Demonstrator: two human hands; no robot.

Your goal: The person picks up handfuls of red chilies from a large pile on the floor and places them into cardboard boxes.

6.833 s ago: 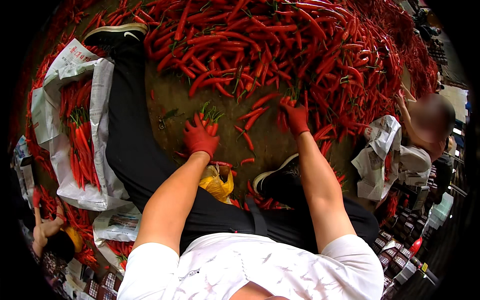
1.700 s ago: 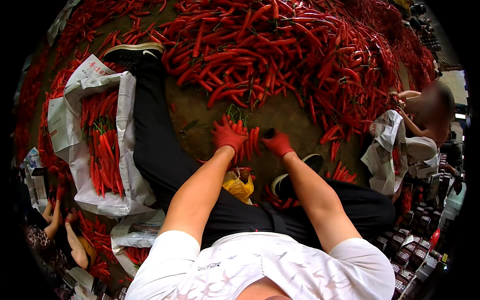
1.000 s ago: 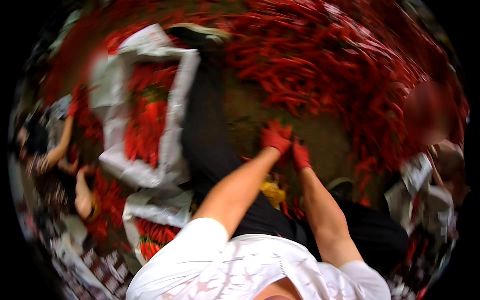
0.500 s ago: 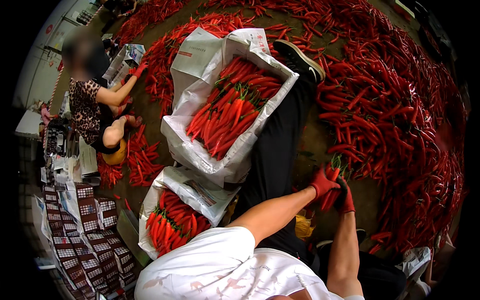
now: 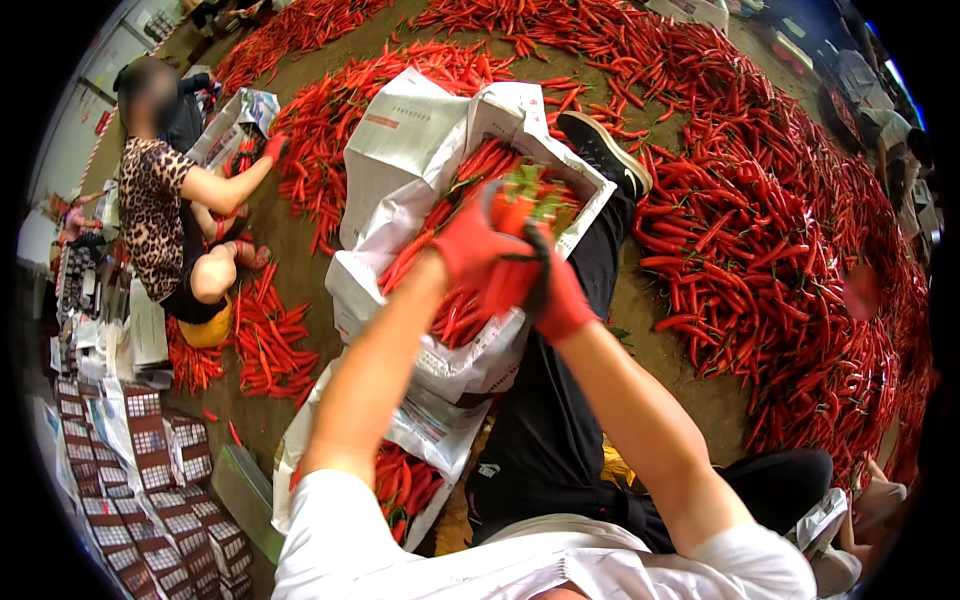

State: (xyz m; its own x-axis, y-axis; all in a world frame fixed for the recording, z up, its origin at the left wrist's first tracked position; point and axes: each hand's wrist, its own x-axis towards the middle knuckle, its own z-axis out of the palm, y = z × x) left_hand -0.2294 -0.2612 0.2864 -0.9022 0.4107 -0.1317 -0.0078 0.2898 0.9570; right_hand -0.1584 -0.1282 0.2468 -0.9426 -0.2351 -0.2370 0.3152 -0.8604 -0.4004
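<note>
Both my hands, in red gloves with dark palms, are over a large white paper-lined bag [image 5: 460,360] of red chili peppers [image 5: 465,322]. My left hand [image 5: 475,245] and my right hand [image 5: 562,295] are closed around a bunch of red chili peppers [image 5: 512,215], its green stems pointing away from me. Motion blurs the bunch, and the gloves cover much of it. Below my left forearm, a smaller white bag [image 5: 445,450] holds more chili peppers [image 5: 405,485], partly hidden by that arm.
A big heap of chili peppers [image 5: 760,230] spreads along the right. To the left, a person [image 5: 155,210] in a leopard-print top sits beside another bag [image 5: 240,120]. Patterned brown cartons [image 5: 150,470] stand at lower left. My shoe [image 5: 605,155] lies beyond the large bag.
My hands have moved from the heap's edge on the right, leftward and away from me, to above the large bag. The bunch of chili peppers has come with them.
</note>
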